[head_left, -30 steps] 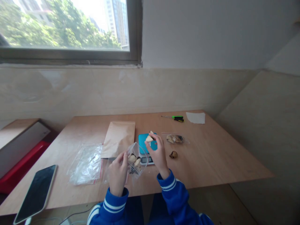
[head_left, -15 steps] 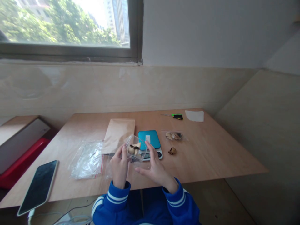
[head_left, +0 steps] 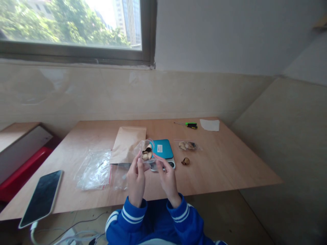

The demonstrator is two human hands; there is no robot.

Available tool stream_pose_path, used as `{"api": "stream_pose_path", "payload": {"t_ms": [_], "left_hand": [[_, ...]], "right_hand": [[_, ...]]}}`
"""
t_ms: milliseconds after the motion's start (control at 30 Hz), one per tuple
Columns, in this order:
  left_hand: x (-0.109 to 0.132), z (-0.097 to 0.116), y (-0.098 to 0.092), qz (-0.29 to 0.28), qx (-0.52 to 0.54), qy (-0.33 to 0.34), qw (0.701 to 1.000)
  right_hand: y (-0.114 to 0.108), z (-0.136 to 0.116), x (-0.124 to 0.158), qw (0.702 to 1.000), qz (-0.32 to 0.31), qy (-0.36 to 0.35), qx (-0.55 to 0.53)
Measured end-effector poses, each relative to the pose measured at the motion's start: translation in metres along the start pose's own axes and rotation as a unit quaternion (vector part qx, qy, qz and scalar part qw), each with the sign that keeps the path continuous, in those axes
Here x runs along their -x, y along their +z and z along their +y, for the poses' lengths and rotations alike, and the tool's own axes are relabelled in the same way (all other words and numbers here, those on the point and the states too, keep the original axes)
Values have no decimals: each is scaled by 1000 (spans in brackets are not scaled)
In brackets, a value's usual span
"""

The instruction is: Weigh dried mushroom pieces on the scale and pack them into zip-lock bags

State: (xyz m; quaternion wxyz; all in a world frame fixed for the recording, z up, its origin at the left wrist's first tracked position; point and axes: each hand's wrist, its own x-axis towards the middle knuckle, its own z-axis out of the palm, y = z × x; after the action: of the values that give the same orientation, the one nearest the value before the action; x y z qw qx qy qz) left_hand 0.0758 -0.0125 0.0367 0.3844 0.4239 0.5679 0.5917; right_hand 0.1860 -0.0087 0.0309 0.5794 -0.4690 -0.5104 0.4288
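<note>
Between my two hands is a clear zip bag (head_left: 138, 147), with several pale pieces and a dark one (head_left: 146, 153) inside; I cannot make out exactly what they are. My left hand (head_left: 136, 177) pinches the bag's near left edge. On the other side, my right hand (head_left: 166, 175) grips its right edge between thumb and fingers. Just beyond the bag lies a kitchen scale (head_left: 165, 149) with a blue-green top, partly covered by the bag and my fingers. A small brown curled piece (head_left: 185, 161) rests on the table right of the scale.
Another filled zip bag (head_left: 187, 146) lies right of the scale. A brown paper envelope (head_left: 125, 143) and a stack of clear bags (head_left: 95, 170) are on the left. A tablet (head_left: 42, 197) sits at the table's left edge. Screwdrivers (head_left: 191, 125) and white paper (head_left: 209, 125) lie at the back.
My right hand has moved from open beside the bag to gripping its right edge. My left hand has shifted slightly right, and the bag now sits tilted between both hands.
</note>
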Motion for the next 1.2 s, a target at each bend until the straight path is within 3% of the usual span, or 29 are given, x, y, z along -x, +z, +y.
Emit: {"api": "stream_pose_path", "payload": {"t_ms": [67, 233, 400, 533, 733, 967, 1200], "left_hand": [[-1, -1, -3, -4, -12, 28, 1000], [-16, 1, -16, 55, -40, 78, 995], [-26, 5, -17, -20, 45, 56, 997], [-23, 6, -6, -8, 127, 36, 991], [-16, 10, 2, 40, 110, 20, 993], [-13, 10, -4, 28, 82, 49, 995], [0, 12, 1, 72, 64, 36, 995]], "right_hand": [[-5, -6, -4, 1000, 16, -9, -1], [-16, -20, -18, 998, 41, -47, -3], [-20, -24, -22, 997, 61, -56, -5], [-23, -19, -19, 993, 99, -50, 36], [-25, -11, -15, 977, 171, -53, 114], [-28, -11, -10, 975, 189, -71, 88], [-32, -23, -2, 977, 186, -76, 78]]}}
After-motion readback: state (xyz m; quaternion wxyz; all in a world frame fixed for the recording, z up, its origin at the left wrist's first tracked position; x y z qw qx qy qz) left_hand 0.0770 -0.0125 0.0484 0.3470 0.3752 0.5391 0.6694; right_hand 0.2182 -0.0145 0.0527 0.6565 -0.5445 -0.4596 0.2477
